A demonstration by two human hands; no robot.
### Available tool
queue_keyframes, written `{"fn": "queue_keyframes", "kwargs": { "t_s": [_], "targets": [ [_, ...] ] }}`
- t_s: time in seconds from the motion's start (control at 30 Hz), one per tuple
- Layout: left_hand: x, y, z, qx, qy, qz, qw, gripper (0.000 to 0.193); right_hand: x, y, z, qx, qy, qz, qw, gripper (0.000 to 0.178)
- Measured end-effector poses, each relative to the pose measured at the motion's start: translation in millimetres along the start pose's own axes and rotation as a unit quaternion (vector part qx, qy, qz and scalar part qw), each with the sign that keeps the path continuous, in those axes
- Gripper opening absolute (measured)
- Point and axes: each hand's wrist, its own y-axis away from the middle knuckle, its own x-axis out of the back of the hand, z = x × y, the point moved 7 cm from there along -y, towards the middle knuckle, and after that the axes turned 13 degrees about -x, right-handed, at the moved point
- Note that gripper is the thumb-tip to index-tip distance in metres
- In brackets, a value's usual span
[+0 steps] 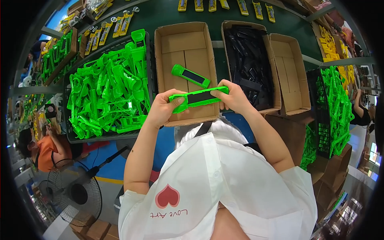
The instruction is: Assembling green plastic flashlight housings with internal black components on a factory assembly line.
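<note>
Between my hands I hold a green plastic housing [185, 105] with a black panel set along its middle. My left hand [163, 107] grips its left end, thumb on top. On the right end, my right hand [236, 97] is closed, its thumb resting by the black panel's edge. The held housing is over the near part of an open cardboard box [170, 40]. Inside that box lies a second green housing [177, 70], tilted, also with a black panel. The undersides of both hands' grips are partly hidden.
Left of the box stands a black crate [68, 127] heaped with green housings [102, 88]. To the right, another cardboard box [226, 28] holds black panels [248, 60]; beside it is a further cardboard box [290, 66]. Yellow units [126, 24] line the green table. A fan [76, 194] stands lower left.
</note>
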Motion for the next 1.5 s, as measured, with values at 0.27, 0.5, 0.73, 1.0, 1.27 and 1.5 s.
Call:
{"fn": "queue_keyframes", "kwargs": {
  "t_s": [0.27, 0.5, 0.73, 1.0, 1.27, 1.5],
  "targets": [
    [-45, -22, 11, -0.081, -0.655, -0.118, 0.742, 0.021, -6, 14, -12, 0.169, 0.092, 0.112, 0.975, 0.037],
    [-24, -53, -42, 0.006, -0.559, -0.163, 0.813, 0.022, -23, -3, 31, 0.07, 0.098, -0.004, 0.993, 0.062],
    [25, -95, -77, -0.08, -0.767, -0.188, 0.608, 0.085, 90, -7, 47, 0.061, 0.36, 0.363, 0.857, 0.029],
    [5, -50, -64, -0.159, -0.685, -0.037, 0.71, 0.058, 129, 2, 77, 0.121, 0.248, 0.352, 0.895, 0.015],
    [145, 10, 48, -0.177, -0.659, 0.379, 0.625, 0.03, 137, -13, 99, -0.044, 0.315, 0.27, 0.909, 0.024],
    [230, -30, 53, -0.18, -0.595, 0.368, 0.692, 0.054, 134, 3, 55, 0.105, 0.336, 0.414, 0.839, 0.024]
  ]
}}
